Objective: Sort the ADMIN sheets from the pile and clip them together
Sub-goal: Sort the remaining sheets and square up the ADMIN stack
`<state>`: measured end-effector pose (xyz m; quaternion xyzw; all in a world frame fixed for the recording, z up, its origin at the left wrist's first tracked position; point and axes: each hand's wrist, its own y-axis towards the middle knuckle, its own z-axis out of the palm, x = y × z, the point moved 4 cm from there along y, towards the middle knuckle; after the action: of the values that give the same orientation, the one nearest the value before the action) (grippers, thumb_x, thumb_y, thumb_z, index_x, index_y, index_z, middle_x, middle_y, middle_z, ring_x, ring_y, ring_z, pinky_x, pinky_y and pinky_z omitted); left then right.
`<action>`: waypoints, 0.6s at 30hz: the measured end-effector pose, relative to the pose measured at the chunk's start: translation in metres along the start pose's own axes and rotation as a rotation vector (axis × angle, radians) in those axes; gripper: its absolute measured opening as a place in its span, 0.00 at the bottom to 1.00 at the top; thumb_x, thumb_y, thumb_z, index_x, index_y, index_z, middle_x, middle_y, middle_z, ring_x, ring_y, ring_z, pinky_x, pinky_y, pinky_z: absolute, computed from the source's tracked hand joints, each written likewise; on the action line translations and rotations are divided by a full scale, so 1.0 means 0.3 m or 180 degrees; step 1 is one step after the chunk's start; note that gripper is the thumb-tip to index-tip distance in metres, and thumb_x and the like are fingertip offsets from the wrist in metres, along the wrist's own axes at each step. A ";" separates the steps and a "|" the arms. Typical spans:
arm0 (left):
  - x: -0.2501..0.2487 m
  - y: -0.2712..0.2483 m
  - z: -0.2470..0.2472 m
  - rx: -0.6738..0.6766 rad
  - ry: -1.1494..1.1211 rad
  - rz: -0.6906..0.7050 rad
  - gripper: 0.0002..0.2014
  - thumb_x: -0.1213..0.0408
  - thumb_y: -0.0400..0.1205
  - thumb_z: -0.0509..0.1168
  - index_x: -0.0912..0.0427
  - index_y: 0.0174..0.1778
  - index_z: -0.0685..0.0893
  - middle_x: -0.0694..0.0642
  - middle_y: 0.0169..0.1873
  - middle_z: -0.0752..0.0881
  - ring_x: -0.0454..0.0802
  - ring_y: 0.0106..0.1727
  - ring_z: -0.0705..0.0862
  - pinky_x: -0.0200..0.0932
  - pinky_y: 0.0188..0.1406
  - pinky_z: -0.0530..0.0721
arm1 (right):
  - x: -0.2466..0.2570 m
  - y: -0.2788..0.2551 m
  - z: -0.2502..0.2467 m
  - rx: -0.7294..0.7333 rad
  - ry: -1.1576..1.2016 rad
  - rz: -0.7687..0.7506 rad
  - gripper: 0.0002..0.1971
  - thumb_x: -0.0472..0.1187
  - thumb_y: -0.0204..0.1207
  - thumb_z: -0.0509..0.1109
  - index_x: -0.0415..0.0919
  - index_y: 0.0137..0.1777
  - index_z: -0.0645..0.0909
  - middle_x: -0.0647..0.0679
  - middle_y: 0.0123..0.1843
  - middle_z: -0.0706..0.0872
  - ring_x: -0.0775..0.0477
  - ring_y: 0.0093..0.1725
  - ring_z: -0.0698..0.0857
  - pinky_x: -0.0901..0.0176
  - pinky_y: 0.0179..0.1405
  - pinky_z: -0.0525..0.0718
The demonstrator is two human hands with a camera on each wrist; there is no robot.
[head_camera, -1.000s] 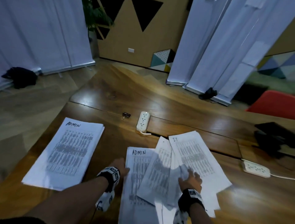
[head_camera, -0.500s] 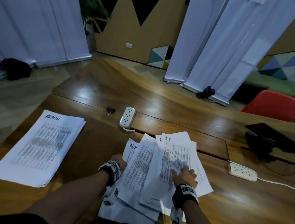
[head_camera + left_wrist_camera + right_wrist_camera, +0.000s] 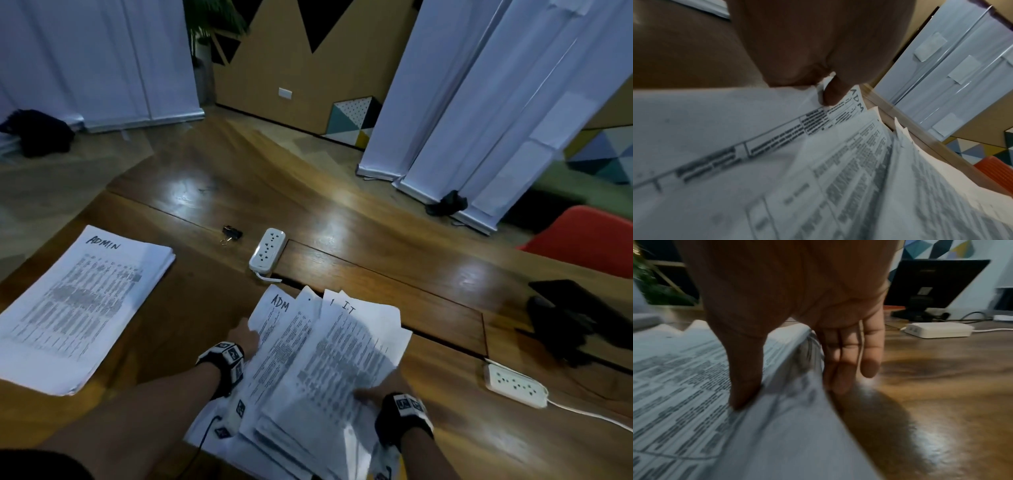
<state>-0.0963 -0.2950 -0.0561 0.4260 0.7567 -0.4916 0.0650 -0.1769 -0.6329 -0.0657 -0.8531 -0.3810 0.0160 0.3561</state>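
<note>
A sorted stack headed ADMIN point(image 3: 78, 308) lies at the table's left. In front of me the mixed pile point(image 3: 325, 370) is fanned out. Its left sheet is headed ADM point(image 3: 274, 308) and the top right one IT point(image 3: 356, 329). My left hand point(image 3: 248, 334) pinches the ADMIN sheet point(image 3: 838, 113) at its left edge, thumb on top. My right hand point(image 3: 368, 394) holds the raised IT sheets point(image 3: 694, 378) at their right edge, with the thumb point(image 3: 744, 386) pressing on top and the fingers point(image 3: 849, 361) underneath. A black binder clip point(image 3: 231, 233) lies beyond, apart from both hands.
A white power strip point(image 3: 267, 253) lies just behind the pile, next to the clip. At the right lie another power strip point(image 3: 515, 385) with its cable and a black object point(image 3: 565, 318). A red chair point(image 3: 582, 243) stands past the table's far right edge.
The fanned upper sheets have swung left over most of the ADMIN sheet. My right hand slid to their right edge and lifted them. My left hand moved up the ADMIN sheet's left edge.
</note>
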 end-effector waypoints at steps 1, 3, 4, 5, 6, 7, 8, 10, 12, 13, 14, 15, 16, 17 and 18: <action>-0.011 -0.002 0.009 0.0003 -0.0056 0.0018 0.20 0.64 0.85 0.52 0.63 0.74 0.67 0.68 0.70 0.76 0.67 0.68 0.78 0.52 0.66 0.76 | 0.016 -0.005 0.011 0.0023 -0.0013 -0.0022 0.54 0.70 0.33 0.81 0.46 0.62 0.75 0.46 0.55 0.88 0.42 0.45 0.88 0.55 0.42 0.88; -0.029 -0.011 0.021 0.0050 -0.0150 0.0056 0.19 0.63 0.86 0.51 0.64 0.73 0.67 0.68 0.69 0.76 0.67 0.66 0.79 0.52 0.63 0.76 | 0.041 -0.005 0.027 -0.0063 0.0050 -0.0004 0.63 0.75 0.34 0.78 0.44 0.72 0.69 0.43 0.67 0.83 0.38 0.57 0.86 0.50 0.49 0.87; -0.034 -0.016 0.024 0.0056 -0.0196 0.0081 0.19 0.61 0.86 0.51 0.64 0.72 0.68 0.68 0.69 0.77 0.67 0.66 0.79 0.52 0.62 0.76 | 0.050 -0.008 0.034 -0.0095 0.0049 0.0028 0.66 0.75 0.38 0.77 0.41 0.77 0.63 0.40 0.73 0.77 0.34 0.64 0.82 0.46 0.54 0.85; -0.036 -0.018 0.025 0.0060 -0.0235 0.0102 0.20 0.58 0.86 0.52 0.64 0.71 0.68 0.68 0.69 0.77 0.66 0.66 0.79 0.52 0.63 0.76 | 0.053 -0.002 0.052 -0.0118 0.0055 0.0081 0.65 0.73 0.44 0.78 0.39 0.79 0.58 0.38 0.77 0.71 0.32 0.70 0.77 0.42 0.59 0.83; -0.035 -0.021 0.026 0.0085 -0.0281 0.0122 0.22 0.55 0.86 0.55 0.64 0.72 0.68 0.67 0.70 0.77 0.65 0.68 0.79 0.52 0.64 0.76 | 0.056 -0.001 0.074 -0.0109 0.0092 0.0129 0.64 0.69 0.47 0.78 0.39 0.80 0.55 0.38 0.80 0.67 0.31 0.73 0.74 0.40 0.63 0.81; -0.032 -0.021 0.030 0.0158 -0.0311 0.0126 0.26 0.50 0.84 0.58 0.64 0.74 0.67 0.66 0.72 0.76 0.65 0.70 0.78 0.52 0.67 0.76 | 0.075 -0.021 0.095 -0.0077 0.0138 0.0099 0.63 0.67 0.48 0.79 0.40 0.80 0.55 0.39 0.80 0.67 0.32 0.74 0.74 0.40 0.66 0.80; -0.029 -0.020 0.032 0.0263 -0.0313 0.0121 0.32 0.47 0.82 0.61 0.63 0.77 0.65 0.64 0.75 0.74 0.64 0.73 0.76 0.53 0.70 0.75 | 0.104 -0.038 0.119 -0.0026 0.0185 -0.0011 0.61 0.65 0.48 0.79 0.42 0.79 0.57 0.41 0.79 0.70 0.34 0.72 0.76 0.43 0.66 0.81; -0.026 -0.024 0.032 0.0447 -0.0123 0.0144 0.41 0.45 0.78 0.66 0.62 0.81 0.58 0.63 0.79 0.68 0.62 0.76 0.72 0.52 0.72 0.73 | 0.176 -0.067 0.165 0.0120 0.0055 -0.0349 0.53 0.66 0.51 0.77 0.44 0.76 0.66 0.44 0.74 0.77 0.38 0.68 0.80 0.48 0.63 0.83; -0.034 -0.030 0.023 0.0352 0.0155 0.0343 0.35 0.54 0.78 0.68 0.62 0.78 0.64 0.64 0.75 0.73 0.61 0.68 0.78 0.48 0.64 0.77 | 0.241 -0.103 0.189 0.0366 -0.0015 -0.0523 0.48 0.66 0.56 0.75 0.40 0.74 0.71 0.42 0.73 0.78 0.39 0.68 0.81 0.49 0.63 0.83; -0.040 -0.034 0.013 0.0239 0.0193 0.0457 0.29 0.58 0.78 0.67 0.62 0.75 0.69 0.64 0.71 0.77 0.59 0.61 0.81 0.46 0.60 0.79 | 0.260 -0.113 0.197 0.0436 0.0016 -0.0550 0.47 0.65 0.59 0.75 0.39 0.75 0.70 0.41 0.74 0.77 0.39 0.69 0.79 0.48 0.65 0.81; -0.049 -0.044 -0.007 0.0148 0.0185 0.0584 0.26 0.60 0.78 0.67 0.62 0.72 0.72 0.63 0.68 0.80 0.59 0.58 0.81 0.45 0.56 0.80 | 0.281 -0.134 0.193 0.0417 0.0132 -0.0562 0.47 0.63 0.62 0.76 0.38 0.77 0.68 0.40 0.75 0.75 0.39 0.71 0.78 0.48 0.67 0.80; -0.061 -0.050 -0.032 0.0101 0.0136 0.0703 0.26 0.60 0.77 0.67 0.62 0.71 0.74 0.63 0.66 0.81 0.59 0.59 0.82 0.44 0.54 0.79 | 0.279 -0.127 0.197 0.0352 0.0316 -0.0534 0.46 0.59 0.63 0.78 0.39 0.78 0.67 0.40 0.76 0.74 0.38 0.72 0.77 0.47 0.68 0.80; -0.075 -0.056 -0.064 0.0103 0.0053 0.0809 0.25 0.59 0.76 0.69 0.63 0.69 0.76 0.63 0.62 0.83 0.59 0.59 0.83 0.44 0.53 0.80 | 0.287 -0.147 0.181 0.0245 0.0579 -0.0522 0.45 0.56 0.62 0.79 0.40 0.77 0.68 0.40 0.75 0.76 0.37 0.71 0.78 0.45 0.65 0.81; -0.090 -0.063 -0.102 0.0114 -0.0084 0.0904 0.24 0.58 0.74 0.71 0.64 0.65 0.79 0.63 0.57 0.85 0.59 0.57 0.84 0.46 0.52 0.82 | 0.292 -0.165 0.160 0.0182 0.0909 -0.0489 0.42 0.53 0.61 0.81 0.42 0.75 0.70 0.40 0.71 0.79 0.37 0.67 0.81 0.45 0.59 0.83; -0.101 -0.065 -0.145 0.0181 -0.0287 0.0938 0.24 0.58 0.71 0.73 0.65 0.61 0.81 0.63 0.54 0.86 0.59 0.55 0.85 0.51 0.54 0.85 | 0.304 -0.187 0.137 0.0116 0.1234 -0.0458 0.37 0.50 0.61 0.82 0.42 0.70 0.73 0.41 0.65 0.83 0.37 0.61 0.83 0.48 0.51 0.84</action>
<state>-0.0771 -0.2810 -0.0050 0.5115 0.6682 -0.5166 0.1583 -0.1604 -0.5225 -0.0395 -0.8042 -0.3649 -0.1671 0.4384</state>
